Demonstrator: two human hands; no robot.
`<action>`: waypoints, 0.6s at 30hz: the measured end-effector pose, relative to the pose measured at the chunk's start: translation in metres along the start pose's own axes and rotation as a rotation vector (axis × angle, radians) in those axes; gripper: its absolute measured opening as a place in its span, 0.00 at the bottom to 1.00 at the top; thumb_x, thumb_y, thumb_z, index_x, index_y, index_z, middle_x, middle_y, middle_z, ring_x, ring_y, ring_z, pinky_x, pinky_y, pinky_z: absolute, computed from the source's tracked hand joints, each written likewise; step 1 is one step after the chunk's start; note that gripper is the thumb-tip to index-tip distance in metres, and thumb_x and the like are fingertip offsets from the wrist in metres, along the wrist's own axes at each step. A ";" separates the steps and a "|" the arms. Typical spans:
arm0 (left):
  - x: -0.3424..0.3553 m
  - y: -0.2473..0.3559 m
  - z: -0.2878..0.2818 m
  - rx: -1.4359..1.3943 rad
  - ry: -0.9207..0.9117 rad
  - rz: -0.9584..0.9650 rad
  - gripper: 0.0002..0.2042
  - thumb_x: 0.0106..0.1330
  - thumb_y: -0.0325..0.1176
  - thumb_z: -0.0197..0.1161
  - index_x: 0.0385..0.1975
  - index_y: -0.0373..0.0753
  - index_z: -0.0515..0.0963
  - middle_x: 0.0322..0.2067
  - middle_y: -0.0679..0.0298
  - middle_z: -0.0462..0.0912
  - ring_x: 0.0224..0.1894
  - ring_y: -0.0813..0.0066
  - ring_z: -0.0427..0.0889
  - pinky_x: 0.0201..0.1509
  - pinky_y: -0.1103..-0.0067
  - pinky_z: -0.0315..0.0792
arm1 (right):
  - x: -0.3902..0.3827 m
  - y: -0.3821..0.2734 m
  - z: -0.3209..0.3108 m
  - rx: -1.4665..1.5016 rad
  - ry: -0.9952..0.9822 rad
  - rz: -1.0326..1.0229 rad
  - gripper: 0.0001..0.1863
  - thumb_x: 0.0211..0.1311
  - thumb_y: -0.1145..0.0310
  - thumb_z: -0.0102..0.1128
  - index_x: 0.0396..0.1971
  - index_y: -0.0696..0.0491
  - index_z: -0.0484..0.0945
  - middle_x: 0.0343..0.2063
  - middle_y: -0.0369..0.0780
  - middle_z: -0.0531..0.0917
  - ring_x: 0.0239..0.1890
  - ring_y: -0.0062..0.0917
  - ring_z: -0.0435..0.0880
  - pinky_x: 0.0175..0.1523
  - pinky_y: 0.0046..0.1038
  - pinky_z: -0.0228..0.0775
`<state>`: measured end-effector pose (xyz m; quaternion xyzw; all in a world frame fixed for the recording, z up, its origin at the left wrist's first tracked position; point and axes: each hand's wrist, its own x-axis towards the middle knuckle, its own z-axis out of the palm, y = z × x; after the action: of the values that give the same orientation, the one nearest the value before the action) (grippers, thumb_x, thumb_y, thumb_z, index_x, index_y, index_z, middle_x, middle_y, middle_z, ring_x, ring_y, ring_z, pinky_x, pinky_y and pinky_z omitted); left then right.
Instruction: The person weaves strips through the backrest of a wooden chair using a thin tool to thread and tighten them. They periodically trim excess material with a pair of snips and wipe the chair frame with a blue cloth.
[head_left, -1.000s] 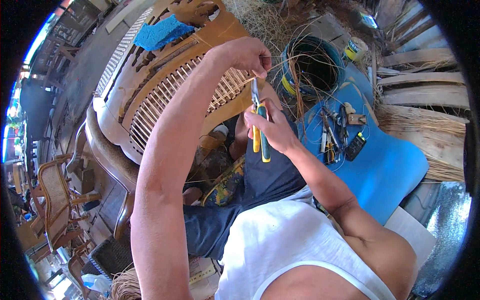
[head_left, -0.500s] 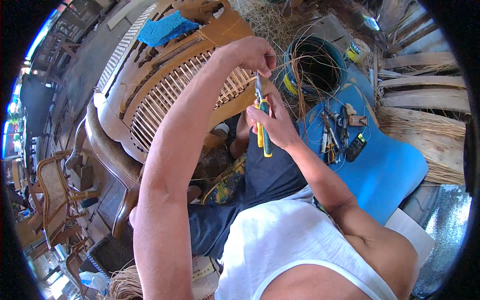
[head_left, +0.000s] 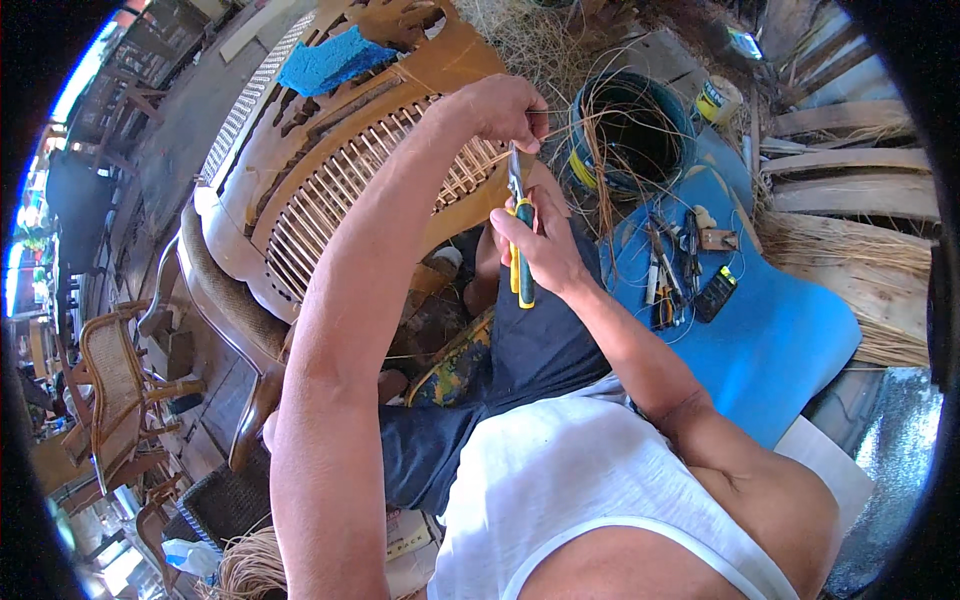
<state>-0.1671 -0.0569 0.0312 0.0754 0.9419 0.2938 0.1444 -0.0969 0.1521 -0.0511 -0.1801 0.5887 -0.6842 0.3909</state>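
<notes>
My right hand (head_left: pixel 545 240) is wrapped round pliers (head_left: pixel 524 255) with green and yellow handles, their metal jaws pointing up and away from me. Just beyond the jaw tips, my left hand (head_left: pixel 505 108) pinches a thin cane strand, though its exact end is hard to make out. Both hands are over the right end of a carved wooden chair frame (head_left: pixel 445 70), whose oval opening is strung with rows of cane strands (head_left: pixel 335 205). My left forearm hides part of this weave.
A blue cloth or sponge (head_left: pixel 335 62) lies on the carved frame. Right of my hands stands a dark bucket (head_left: pixel 680 130) with loose strands hanging over it. Several hand tools (head_left: pixel 665 270) rest on a blue sheet (head_left: pixel 770 320). A cane chair (head_left: pixel 110 365) is at far left.
The plier handles have come slightly closer together in my right hand. My left hand stays pinched at almost the same spot, and the whole view has shifted a little.
</notes>
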 end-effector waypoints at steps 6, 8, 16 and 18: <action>-0.002 0.003 0.001 0.002 0.001 -0.034 0.15 0.54 0.38 0.79 0.39 0.40 0.86 0.34 0.62 0.89 0.39 0.67 0.87 0.44 0.68 0.79 | -0.005 -0.004 0.003 -0.048 -0.009 -0.044 0.15 0.72 0.60 0.65 0.41 0.50 0.67 0.22 0.33 0.77 0.22 0.16 0.77 0.29 0.21 0.70; -0.002 0.004 0.002 -0.012 0.000 -0.031 0.15 0.54 0.38 0.79 0.39 0.40 0.86 0.34 0.62 0.89 0.38 0.67 0.87 0.44 0.69 0.79 | -0.006 -0.006 0.006 -0.056 0.006 -0.051 0.15 0.72 0.61 0.65 0.41 0.50 0.67 0.22 0.33 0.77 0.22 0.16 0.77 0.28 0.20 0.70; -0.006 0.001 0.002 -0.083 0.018 -0.055 0.16 0.58 0.42 0.78 0.40 0.39 0.86 0.33 0.65 0.89 0.36 0.72 0.85 0.42 0.70 0.78 | -0.029 -0.025 -0.004 0.071 -0.059 0.107 0.21 0.67 0.61 0.70 0.50 0.54 0.70 0.28 0.32 0.78 0.25 0.16 0.79 0.32 0.21 0.73; -0.017 -0.005 -0.006 -0.210 0.031 0.039 0.15 0.62 0.42 0.75 0.41 0.38 0.86 0.33 0.66 0.89 0.37 0.76 0.84 0.44 0.74 0.78 | -0.048 -0.036 -0.025 -0.030 -0.022 -0.015 0.23 0.67 0.60 0.70 0.53 0.55 0.70 0.31 0.34 0.78 0.31 0.16 0.79 0.37 0.22 0.72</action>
<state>-0.1529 -0.0682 0.0369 0.0734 0.9064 0.3948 0.1311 -0.0962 0.2045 -0.0133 -0.1979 0.5931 -0.6762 0.3895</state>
